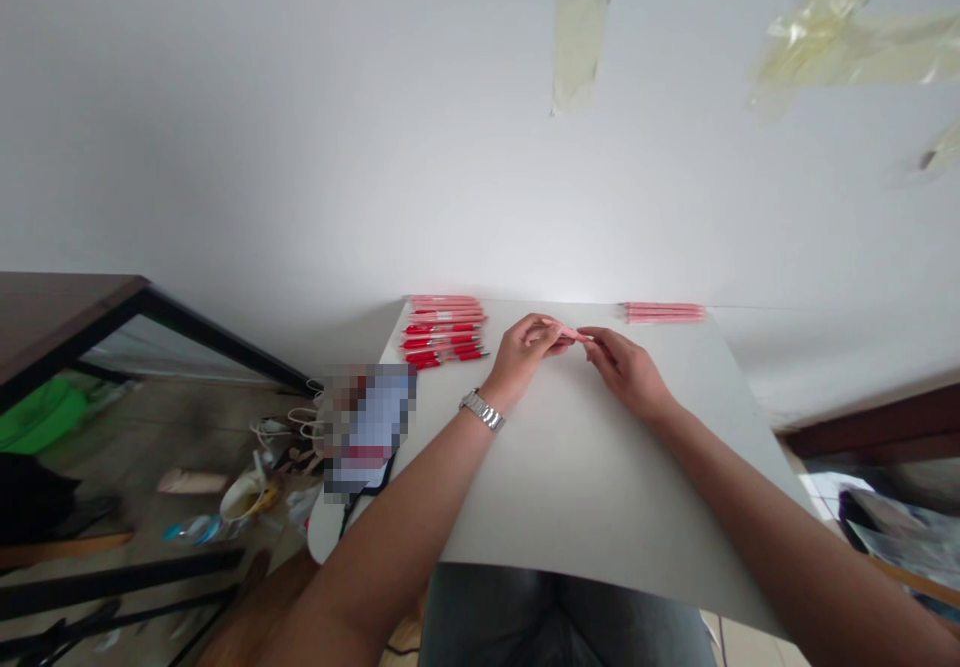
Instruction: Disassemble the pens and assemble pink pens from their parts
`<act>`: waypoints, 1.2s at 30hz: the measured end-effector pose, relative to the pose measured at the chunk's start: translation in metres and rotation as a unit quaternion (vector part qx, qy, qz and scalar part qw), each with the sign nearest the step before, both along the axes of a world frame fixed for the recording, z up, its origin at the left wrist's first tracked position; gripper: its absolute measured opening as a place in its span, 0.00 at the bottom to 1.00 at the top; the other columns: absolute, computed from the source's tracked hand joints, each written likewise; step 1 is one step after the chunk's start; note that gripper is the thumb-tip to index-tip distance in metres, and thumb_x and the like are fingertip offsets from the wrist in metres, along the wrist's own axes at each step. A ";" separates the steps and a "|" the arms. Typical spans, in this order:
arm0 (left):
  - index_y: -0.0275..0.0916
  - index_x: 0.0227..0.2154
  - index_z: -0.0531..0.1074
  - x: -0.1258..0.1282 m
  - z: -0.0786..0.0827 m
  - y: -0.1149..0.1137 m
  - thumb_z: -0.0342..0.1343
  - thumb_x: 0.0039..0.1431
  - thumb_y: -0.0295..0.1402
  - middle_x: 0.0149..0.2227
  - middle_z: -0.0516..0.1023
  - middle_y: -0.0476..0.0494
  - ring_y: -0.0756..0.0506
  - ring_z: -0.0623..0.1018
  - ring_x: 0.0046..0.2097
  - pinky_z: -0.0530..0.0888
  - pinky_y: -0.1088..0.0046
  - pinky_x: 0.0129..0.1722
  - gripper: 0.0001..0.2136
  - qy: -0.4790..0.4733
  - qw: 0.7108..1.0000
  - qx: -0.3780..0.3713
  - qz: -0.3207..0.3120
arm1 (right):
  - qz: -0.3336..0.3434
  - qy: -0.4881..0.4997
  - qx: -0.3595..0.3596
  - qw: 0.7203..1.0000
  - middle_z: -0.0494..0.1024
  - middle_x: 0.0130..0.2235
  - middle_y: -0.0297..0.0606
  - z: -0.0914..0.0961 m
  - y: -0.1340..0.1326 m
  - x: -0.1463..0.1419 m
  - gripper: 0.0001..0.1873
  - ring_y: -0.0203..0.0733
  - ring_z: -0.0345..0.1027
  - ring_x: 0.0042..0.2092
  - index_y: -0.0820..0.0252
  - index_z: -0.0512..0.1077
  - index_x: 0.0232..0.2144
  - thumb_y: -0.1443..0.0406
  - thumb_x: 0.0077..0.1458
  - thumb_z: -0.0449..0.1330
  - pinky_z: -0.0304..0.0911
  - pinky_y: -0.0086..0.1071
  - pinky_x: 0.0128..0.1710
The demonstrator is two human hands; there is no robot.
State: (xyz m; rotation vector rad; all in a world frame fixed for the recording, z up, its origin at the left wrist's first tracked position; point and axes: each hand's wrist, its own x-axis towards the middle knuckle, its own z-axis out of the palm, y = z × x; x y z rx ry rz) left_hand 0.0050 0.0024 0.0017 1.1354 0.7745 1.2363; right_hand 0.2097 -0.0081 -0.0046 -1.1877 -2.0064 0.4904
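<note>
Over the white table, my left hand (525, 347) pinches a pink pen (574, 334) near its left part. A silver watch band (482, 410) circles that wrist. My right hand (624, 369) is closed on the pen's right end with its fingertips, so the pen bridges both hands, and much of it is hidden by fingers. On the table's far left lies a row of red and pink pens (446, 329) that look wrapped in clear plastic. Several similar pink pens (664, 313) lie side by side at the far right, beyond my right hand.
The white table (570, 487) meets a wall (375, 127) with yellowed tape (581, 37). A phone-like device with a blurred screen (371, 427) lies at the left edge, a cable below it. A dark-framed desk (67, 317) stands left; a cup (244, 497) and other items clutter the floor.
</note>
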 end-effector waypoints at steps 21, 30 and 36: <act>0.38 0.43 0.78 0.000 -0.006 0.004 0.67 0.59 0.48 0.43 0.84 0.40 0.43 0.84 0.45 0.78 0.62 0.53 0.19 -0.005 1.000 -0.006 0.011 | -0.018 0.010 -0.029 0.999 0.80 0.38 0.39 -0.001 -0.002 -0.001 0.15 0.42 0.74 0.35 0.54 0.69 0.51 0.54 0.69 0.54 0.68 0.34 0.36; 0.39 0.38 0.73 0.000 0.002 0.000 0.65 0.61 0.49 0.42 0.85 0.39 0.43 0.84 0.47 0.77 0.60 0.55 0.17 -0.019 1.000 0.002 0.017 | 0.000 -0.001 0.010 1.000 0.78 0.40 0.43 0.003 0.000 0.001 0.18 0.46 0.73 0.40 0.55 0.74 0.47 0.53 0.73 0.49 0.68 0.38 0.42; 0.39 0.38 0.73 0.000 0.002 0.001 0.65 0.61 0.48 0.42 0.84 0.40 0.44 0.84 0.47 0.77 0.60 0.55 0.17 -0.023 1.000 -0.003 0.015 | 0.005 0.014 0.008 1.000 0.78 0.41 0.42 0.000 0.000 0.001 0.16 0.43 0.73 0.38 0.55 0.73 0.47 0.53 0.71 0.51 0.69 0.36 0.39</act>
